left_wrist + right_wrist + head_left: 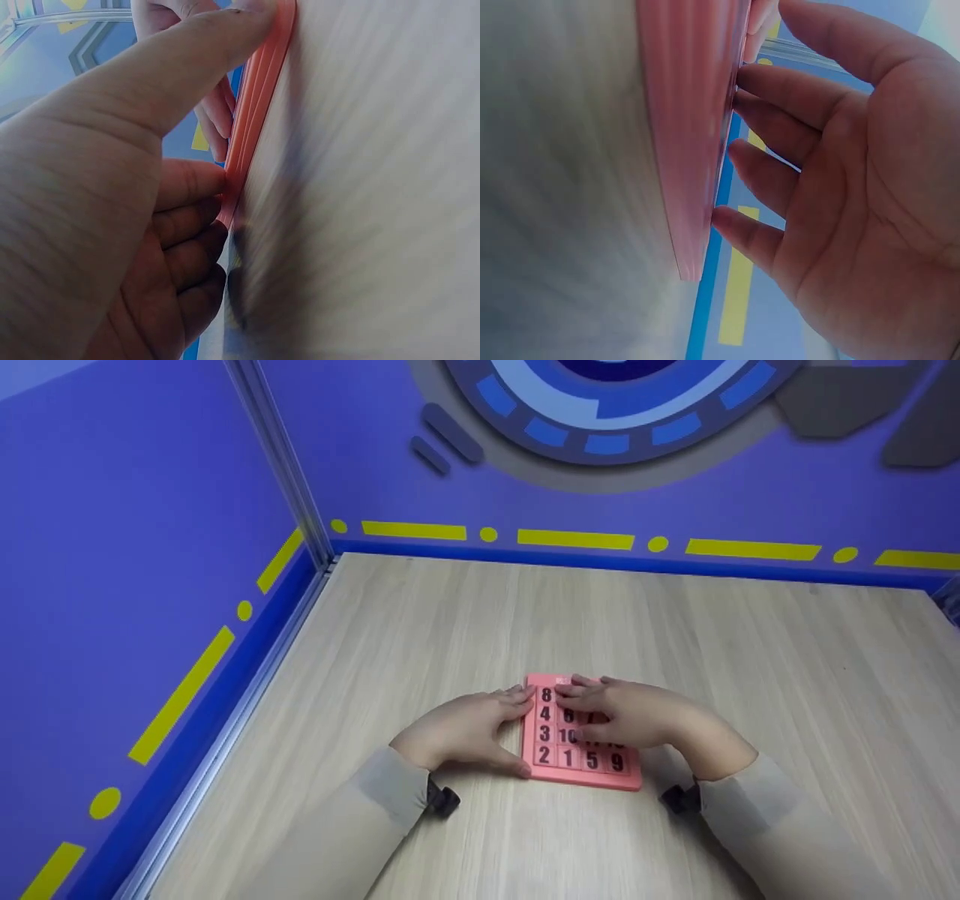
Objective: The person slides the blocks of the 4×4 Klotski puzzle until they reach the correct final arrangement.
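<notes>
A pink sliding number puzzle (568, 759) lies flat on the table, black numerals on its square tiles. The bottom row reads 2, 1, 5, 9, and the left column 8, 4, 3, 2. My left hand (469, 727) holds its left side, thumb at the near corner and fingertips along the upper edge. In the left wrist view, the thumb and index fingertip touch the pink frame (251, 112). Over the upper right tiles lies my right hand (637, 712), hiding several of them. Its fingers (761, 180) reach out with their tips on the puzzle's top face.
The pale wood-grain table (465, 622) surrounds the puzzle. A blue-purple panel (150, 547) with yellow marks stands at the left, and another (375, 457) at the back. A metal post (281, 457) joins them at the corner.
</notes>
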`<state>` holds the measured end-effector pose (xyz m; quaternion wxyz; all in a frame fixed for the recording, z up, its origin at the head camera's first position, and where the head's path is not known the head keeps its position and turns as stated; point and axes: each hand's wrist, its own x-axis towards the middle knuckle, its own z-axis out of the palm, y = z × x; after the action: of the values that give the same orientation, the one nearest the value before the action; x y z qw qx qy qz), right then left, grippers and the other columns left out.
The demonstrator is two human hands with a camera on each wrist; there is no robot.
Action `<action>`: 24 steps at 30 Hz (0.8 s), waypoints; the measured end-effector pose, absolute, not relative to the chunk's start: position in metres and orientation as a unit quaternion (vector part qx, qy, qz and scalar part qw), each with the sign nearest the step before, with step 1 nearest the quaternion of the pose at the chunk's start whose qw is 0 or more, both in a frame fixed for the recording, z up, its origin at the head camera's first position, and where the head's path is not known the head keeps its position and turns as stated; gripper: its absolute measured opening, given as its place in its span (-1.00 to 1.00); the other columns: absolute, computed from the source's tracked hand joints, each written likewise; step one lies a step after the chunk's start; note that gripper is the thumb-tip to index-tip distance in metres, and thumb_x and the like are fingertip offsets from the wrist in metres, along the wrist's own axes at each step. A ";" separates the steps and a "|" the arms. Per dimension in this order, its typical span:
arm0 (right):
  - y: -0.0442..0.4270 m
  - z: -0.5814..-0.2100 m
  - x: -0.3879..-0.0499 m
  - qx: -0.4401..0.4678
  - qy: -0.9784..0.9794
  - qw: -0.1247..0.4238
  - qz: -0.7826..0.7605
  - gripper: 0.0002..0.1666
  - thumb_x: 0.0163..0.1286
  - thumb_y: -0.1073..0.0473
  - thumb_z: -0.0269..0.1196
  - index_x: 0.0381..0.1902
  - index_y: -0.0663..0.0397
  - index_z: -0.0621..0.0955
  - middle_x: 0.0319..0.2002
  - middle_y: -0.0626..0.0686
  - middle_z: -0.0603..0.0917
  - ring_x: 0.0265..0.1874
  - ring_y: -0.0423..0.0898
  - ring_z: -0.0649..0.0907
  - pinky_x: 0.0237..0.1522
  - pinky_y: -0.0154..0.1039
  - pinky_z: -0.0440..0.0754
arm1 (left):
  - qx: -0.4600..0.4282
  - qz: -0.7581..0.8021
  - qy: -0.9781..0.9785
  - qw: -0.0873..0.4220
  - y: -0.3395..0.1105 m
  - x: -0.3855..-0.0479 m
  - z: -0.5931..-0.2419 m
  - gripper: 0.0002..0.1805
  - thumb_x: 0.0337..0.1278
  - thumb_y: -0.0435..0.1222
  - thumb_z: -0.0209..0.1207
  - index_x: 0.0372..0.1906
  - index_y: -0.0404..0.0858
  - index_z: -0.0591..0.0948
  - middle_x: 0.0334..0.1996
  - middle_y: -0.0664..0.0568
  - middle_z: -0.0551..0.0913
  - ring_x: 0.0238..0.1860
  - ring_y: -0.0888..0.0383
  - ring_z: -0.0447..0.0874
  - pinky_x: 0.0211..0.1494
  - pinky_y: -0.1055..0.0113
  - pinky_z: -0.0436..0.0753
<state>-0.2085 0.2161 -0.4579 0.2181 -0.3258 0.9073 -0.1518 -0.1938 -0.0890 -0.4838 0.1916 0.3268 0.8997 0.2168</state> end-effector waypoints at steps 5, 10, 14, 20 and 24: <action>0.222 -0.456 -0.208 -0.311 0.911 0.225 -0.150 -0.28 0.75 -0.25 0.22 0.70 -0.14 0.52 0.76 -0.07 0.42 0.85 0.21 0.21 0.88 0.41 0.07 | 0.328 0.220 0.898 0.195 -0.088 -0.195 -0.483 0.25 0.16 0.29 0.59 0.82 -0.08 0.27 0.87 0.18 0.10 0.89 0.10 0.05 0.96 0.10 0.13; 0.226 -0.453 -0.209 -0.312 0.910 0.228 -0.151 -0.30 0.76 -0.26 0.19 0.68 -0.13 0.55 0.76 -0.09 0.42 0.85 0.22 0.22 0.88 0.40 0.07 | 0.329 0.213 0.899 0.194 -0.087 -0.195 -0.482 0.23 0.18 0.28 0.59 0.82 -0.07 0.28 0.87 0.20 0.10 0.89 0.12 0.05 0.96 0.10 0.14; 0.229 -0.449 -0.209 -0.306 0.911 0.230 -0.150 -0.32 0.76 -0.25 0.20 0.67 -0.15 0.56 0.75 -0.10 0.42 0.84 0.23 0.22 0.87 0.42 0.07 | 0.329 0.210 0.900 0.193 -0.088 -0.194 -0.482 0.23 0.18 0.27 0.59 0.82 -0.07 0.27 0.87 0.19 0.09 0.89 0.12 0.04 0.96 0.10 0.13; 0.230 -0.445 -0.209 -0.297 0.917 0.232 -0.129 -0.35 0.77 -0.20 0.20 0.65 -0.14 0.58 0.72 -0.06 0.49 0.83 0.25 0.25 0.86 0.45 0.08 | 0.331 0.215 0.899 0.188 -0.089 -0.194 -0.482 0.24 0.15 0.27 0.61 0.81 -0.09 0.29 0.87 0.16 0.09 0.89 0.11 0.05 0.96 0.11 0.13; 0.227 -0.445 -0.207 -0.302 0.921 0.221 -0.111 -0.37 0.76 -0.17 0.22 0.62 -0.08 0.61 0.69 0.00 0.53 0.81 0.25 0.31 0.84 0.46 0.13 | 0.329 0.224 0.898 0.188 -0.090 -0.193 -0.484 0.25 0.14 0.27 0.61 0.81 -0.08 0.29 0.87 0.15 0.10 0.89 0.12 0.05 0.96 0.12 0.13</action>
<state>-0.2075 0.2272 -0.4447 0.2214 -0.3016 0.9206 -0.1115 -0.1934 -0.0897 -0.4837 0.1880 0.3293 0.8977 0.2243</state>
